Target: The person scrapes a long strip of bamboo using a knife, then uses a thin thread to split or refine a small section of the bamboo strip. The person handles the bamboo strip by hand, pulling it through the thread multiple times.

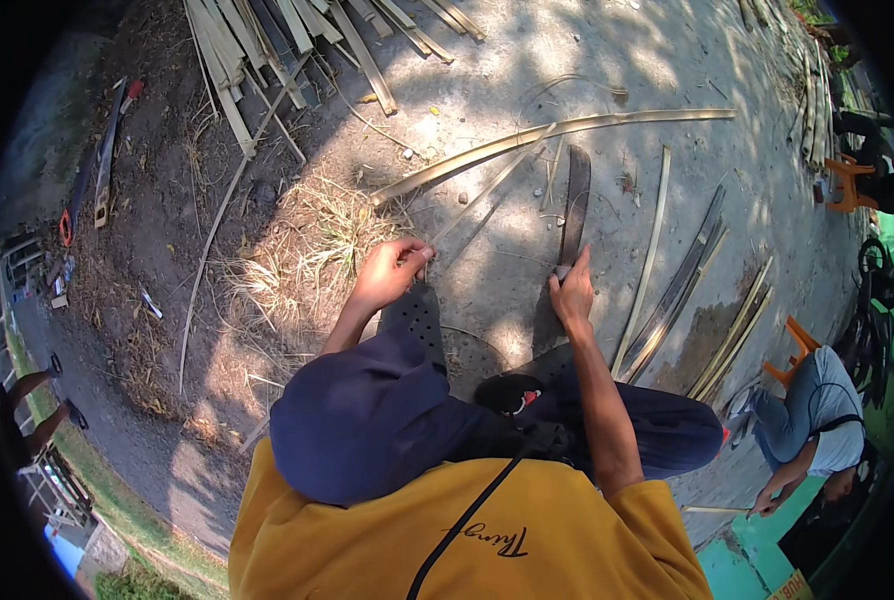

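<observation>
My left hand (390,271) pinches the near end of a thin bamboo strip (487,190) that runs up and right over the concrete. My right hand (572,293) grips the handle of a long dark machete (574,205), whose blade points away from me beside the strip. A long split bamboo slat (557,133) lies across the ground just beyond both hands. My knees in dark blue trousers (367,410) and a black perforated shoe (417,315) sit below my hands.
A pile of bamboo slats (287,50) lies at the top left, and more strips (687,290) lie to the right. Dry shavings (297,260) cover the ground on the left. A person in a grey shirt (817,420) crouches at the right near orange stools (847,180).
</observation>
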The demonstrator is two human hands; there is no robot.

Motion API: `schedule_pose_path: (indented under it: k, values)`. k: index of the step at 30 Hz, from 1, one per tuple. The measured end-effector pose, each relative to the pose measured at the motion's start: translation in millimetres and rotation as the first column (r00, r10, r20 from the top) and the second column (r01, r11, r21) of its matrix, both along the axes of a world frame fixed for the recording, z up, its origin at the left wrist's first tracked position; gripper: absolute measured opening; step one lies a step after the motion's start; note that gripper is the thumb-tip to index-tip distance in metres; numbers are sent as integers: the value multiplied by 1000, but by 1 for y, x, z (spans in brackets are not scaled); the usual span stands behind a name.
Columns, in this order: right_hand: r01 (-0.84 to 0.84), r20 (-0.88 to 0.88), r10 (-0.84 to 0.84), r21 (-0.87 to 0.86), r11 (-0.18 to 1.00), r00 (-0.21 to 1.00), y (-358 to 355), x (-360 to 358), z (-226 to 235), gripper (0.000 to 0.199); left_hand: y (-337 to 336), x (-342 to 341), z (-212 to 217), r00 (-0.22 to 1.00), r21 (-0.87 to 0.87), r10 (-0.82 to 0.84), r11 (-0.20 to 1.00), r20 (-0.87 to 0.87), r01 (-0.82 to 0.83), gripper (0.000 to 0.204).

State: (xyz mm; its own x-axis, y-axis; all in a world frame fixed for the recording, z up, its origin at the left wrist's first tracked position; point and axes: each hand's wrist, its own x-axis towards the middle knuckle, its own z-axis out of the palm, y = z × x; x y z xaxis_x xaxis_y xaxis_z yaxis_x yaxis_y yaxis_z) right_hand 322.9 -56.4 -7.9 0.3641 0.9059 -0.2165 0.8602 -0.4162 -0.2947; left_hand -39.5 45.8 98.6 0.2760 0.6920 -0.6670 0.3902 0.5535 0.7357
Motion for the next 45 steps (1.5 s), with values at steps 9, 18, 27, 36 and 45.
schedule_pose_path:
  k: [9, 18, 27, 36, 45]
  values:
    - [221, -347, -272, -179, 959, 898, 31, -4, 46, 105, -3, 9, -38, 953, -234, 95, 972, 289, -26, 31]
    - [372, -547, -420, -203, 906, 724, 35, -12, 77, 93, -20, 8, -64, 976, -52, 50, 998, 214, -40, 25]
    - [-94, -529, 43, -70, 993, 847, 13, -64, 111, 85, -11, 29, -56, 990, -183, 85, 981, 113, -63, 24]
    - [-433, -563, 253, -211, 876, 787, 17, -90, 92, 87, -46, 36, -88, 972, -137, -15, 989, 234, 48, 32]
    - [-574, -581, 358, -241, 782, 732, 26, -73, 77, 82, -56, 45, -86, 976, -86, 123, 990, 182, -109, 30]
